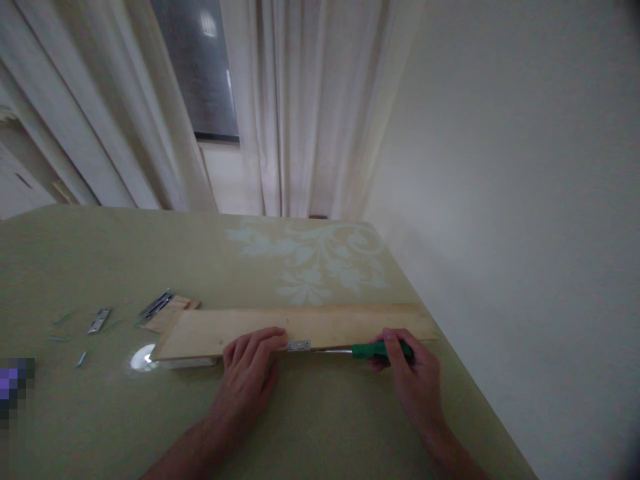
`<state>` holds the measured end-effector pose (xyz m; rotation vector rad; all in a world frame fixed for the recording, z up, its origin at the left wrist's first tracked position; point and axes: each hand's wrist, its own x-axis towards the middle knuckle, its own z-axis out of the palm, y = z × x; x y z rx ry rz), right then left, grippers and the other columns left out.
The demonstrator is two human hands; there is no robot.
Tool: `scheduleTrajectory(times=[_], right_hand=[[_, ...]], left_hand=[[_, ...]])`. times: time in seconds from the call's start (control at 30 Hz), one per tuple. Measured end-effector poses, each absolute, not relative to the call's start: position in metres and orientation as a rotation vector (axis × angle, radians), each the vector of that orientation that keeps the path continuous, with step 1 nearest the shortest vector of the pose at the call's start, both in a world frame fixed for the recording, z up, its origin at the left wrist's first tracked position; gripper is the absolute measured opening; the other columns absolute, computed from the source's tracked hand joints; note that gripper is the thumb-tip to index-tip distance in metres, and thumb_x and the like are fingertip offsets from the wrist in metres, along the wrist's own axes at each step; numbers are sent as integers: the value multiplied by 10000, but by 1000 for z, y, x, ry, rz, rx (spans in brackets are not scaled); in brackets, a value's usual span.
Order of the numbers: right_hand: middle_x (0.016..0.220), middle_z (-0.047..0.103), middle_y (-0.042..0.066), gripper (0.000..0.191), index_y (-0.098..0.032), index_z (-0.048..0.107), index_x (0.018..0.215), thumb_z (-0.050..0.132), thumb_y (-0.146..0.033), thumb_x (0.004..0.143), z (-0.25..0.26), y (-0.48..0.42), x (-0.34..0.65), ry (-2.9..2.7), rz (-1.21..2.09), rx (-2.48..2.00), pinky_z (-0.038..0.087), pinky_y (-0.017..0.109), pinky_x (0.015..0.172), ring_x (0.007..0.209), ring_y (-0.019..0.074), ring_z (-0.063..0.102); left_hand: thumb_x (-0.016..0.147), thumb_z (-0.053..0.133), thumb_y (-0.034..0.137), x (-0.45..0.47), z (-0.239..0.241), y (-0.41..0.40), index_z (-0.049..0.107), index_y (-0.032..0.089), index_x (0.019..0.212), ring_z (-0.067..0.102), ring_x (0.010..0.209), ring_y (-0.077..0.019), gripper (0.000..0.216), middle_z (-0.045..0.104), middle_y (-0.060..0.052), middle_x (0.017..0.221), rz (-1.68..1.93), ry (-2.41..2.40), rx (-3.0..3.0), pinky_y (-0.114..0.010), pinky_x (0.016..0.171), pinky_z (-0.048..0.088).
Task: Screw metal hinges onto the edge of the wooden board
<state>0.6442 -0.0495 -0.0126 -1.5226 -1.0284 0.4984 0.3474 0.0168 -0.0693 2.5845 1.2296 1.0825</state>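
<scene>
A long pale wooden board [320,325] lies across the table. A small metal hinge [299,346] sits at the board's near edge. My left hand [250,373] rests on that edge just left of the hinge, fingers curled and pressing on the board. My right hand [407,373] is wrapped round the green handle of a screwdriver [373,351]. Its metal shaft lies along the board's edge and points left at the hinge.
The table [320,427] has a yellow-green cloth with a pale leaf pattern at the back. Left of the board lie a smaller wood piece with metal hinges [163,307], a loose hinge [99,321] and several small screws [81,360]. A wall stands close on the right, curtains behind.
</scene>
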Motion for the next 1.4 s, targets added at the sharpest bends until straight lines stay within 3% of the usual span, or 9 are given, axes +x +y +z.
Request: scheduleTrajectory(times=[0.1, 0.27, 0.37, 0.57, 0.77, 1.0, 1.27, 1.4], right_hand=[[664, 741, 40, 519, -192, 763, 798, 723, -694, 925, -14, -51, 642, -1019, 513, -1515, 620, 252, 473, 490, 201, 742], [640, 713, 29, 530, -195, 734, 761, 764, -710, 881, -19, -49, 640, -794, 738, -1367, 569, 252, 412, 464, 184, 690], [631, 693, 16, 548, -190, 722, 757, 799, -726, 840, -21, -45, 644, -707, 714, -1378, 551, 247, 397, 451, 177, 678], [553, 688, 24, 548, -189, 728, 748, 716, -706, 930, -14, -47, 649, -985, 540, -1509, 578, 252, 440, 428, 187, 683], [618, 732, 38, 520, -192, 763, 791, 732, -695, 920, -12, -50, 645, -1007, 497, -1526, 609, 258, 487, 468, 190, 712], [593, 684, 12, 570, -198, 715, 737, 815, -756, 796, -19, -43, 645, -721, 768, -1380, 507, 232, 365, 422, 170, 651], [572, 701, 29, 567, -193, 733, 766, 698, -736, 924, -12, -49, 648, -1007, 518, -1550, 592, 254, 448, 435, 193, 700], [650, 744, 44, 553, -197, 753, 796, 689, -731, 925, -13, -50, 647, -1044, 479, -1582, 616, 261, 473, 466, 200, 727]], left_hand=[[1019, 506, 20, 348, -70, 16, 571, 277, 1431, 628, 1218, -269, 491, 732, -70, 1375, 1055, 1261, 2649, -430, 1038, 404], [1015, 507, 19, 349, -67, 15, 563, 265, 1470, 634, 1208, -276, 520, 728, -81, 1379, 1048, 1275, 2678, -422, 1037, 413], [1010, 507, 17, 350, -67, 15, 564, 265, 1484, 628, 1230, -285, 538, 719, -90, 1395, 1026, 1283, 2672, -423, 1045, 416], [972, 561, 15, 350, -67, 17, 619, 291, 1440, 631, 1230, -288, 546, 708, -68, 1422, 1027, 1267, 2657, -419, 1028, 421], [999, 529, 42, 349, -66, 16, 633, 246, 1149, 654, 1207, -262, 274, 733, -72, 1333, 1048, 1265, 2494, -426, 1013, 418], [981, 522, 13, 351, -70, 15, 583, 285, 1451, 641, 1234, -278, 546, 721, -68, 1390, 1061, 1281, 2597, -427, 1027, 417], [994, 521, 18, 351, -68, 15, 613, 321, 1421, 633, 1239, -274, 531, 717, -54, 1382, 1031, 1256, 2604, -426, 1032, 402], [1003, 499, 22, 350, -66, 14, 617, 275, 1226, 637, 1227, -259, 357, 715, -65, 1357, 1047, 1262, 2493, -427, 1020, 401]])
